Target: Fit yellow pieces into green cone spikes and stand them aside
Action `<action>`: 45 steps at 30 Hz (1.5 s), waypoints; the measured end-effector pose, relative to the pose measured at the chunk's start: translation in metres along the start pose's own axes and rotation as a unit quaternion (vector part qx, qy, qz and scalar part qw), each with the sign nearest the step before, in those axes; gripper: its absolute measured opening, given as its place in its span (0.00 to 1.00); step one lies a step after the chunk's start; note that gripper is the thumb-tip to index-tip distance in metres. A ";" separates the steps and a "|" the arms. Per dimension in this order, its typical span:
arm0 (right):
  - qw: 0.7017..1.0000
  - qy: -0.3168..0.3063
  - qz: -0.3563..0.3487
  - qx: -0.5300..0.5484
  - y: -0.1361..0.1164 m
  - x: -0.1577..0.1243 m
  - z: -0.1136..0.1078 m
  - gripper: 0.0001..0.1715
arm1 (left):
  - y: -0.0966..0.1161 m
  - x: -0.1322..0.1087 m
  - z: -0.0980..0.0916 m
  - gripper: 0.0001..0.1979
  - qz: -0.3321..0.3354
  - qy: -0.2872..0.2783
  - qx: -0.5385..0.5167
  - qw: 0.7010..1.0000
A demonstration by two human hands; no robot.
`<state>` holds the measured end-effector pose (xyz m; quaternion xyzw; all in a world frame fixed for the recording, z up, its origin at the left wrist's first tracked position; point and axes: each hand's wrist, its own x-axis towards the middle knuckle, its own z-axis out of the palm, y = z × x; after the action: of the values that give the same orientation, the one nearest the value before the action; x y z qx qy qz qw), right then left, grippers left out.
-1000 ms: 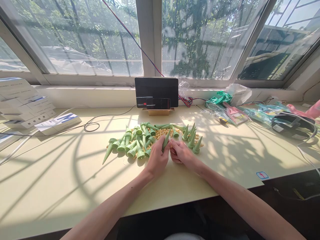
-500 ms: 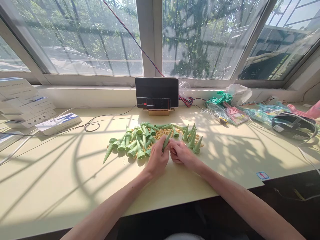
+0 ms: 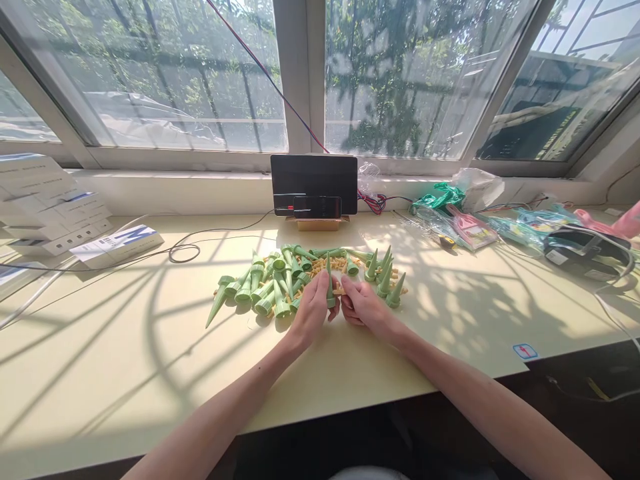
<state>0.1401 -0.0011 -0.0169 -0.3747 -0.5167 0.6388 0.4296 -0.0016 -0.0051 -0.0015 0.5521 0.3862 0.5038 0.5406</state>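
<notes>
A heap of green plastic cone spikes (image 3: 270, 283) lies mixed with small tan pieces (image 3: 323, 265) on a pale yellow table (image 3: 125, 360). My left hand (image 3: 311, 313) grips one green cone (image 3: 329, 285), held almost upright with its tip pointing up. My right hand (image 3: 363, 307) sits close beside it on the right, its fingertips pinching a small tan piece (image 3: 340, 291) near the cone's base. A few cones (image 3: 385, 277) stand upright just right of my hands.
A dark tablet with a phone (image 3: 314, 187) leans on a stand at the window sill. White boxes (image 3: 55, 213) and cables (image 3: 183, 253) lie at the left. Plastic bags, packets (image 3: 465, 223) and a black device (image 3: 583, 250) crowd the right side.
The cone in my left hand has turned from leaning right to nearly upright. My left fingers have opened a little around it. My right hand stays close by.
</notes>
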 end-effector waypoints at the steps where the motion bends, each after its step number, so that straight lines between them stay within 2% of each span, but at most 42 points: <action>1: 1.000 -0.004 -0.006 -0.005 -0.001 0.000 0.001 0.42 | 0.001 0.000 0.000 0.24 -0.009 -0.001 -0.011 1.000; 9: 0.996 -0.038 -0.058 -0.048 -0.007 -0.004 0.005 0.42 | 0.000 0.005 -0.004 0.23 -0.106 -0.019 -0.114 0.988; 14: 0.983 -0.040 -0.111 -0.142 -0.006 -0.007 0.005 0.35 | 0.000 0.006 -0.007 0.22 -0.137 -0.015 -0.143 0.980; 21: 0.952 -0.004 -0.191 -0.238 0.002 -0.009 0.004 0.29 | 0.000 0.005 -0.007 0.23 -0.125 -0.024 -0.133 0.983; 27: 0.930 0.019 -0.208 -0.302 -0.001 -0.012 0.005 0.29 | 0.001 0.003 -0.005 0.25 -0.091 -0.007 -0.119 0.989; 45: 0.931 0.031 -0.188 -0.312 -0.005 -0.014 0.006 0.31 | -0.004 0.003 -0.005 0.29 -0.049 -0.008 -0.084 0.995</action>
<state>0.1409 -0.0158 -0.0100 -0.4054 -0.7371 0.3410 0.4195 -0.0056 -0.0005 -0.0053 0.4897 0.3648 0.5029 0.6118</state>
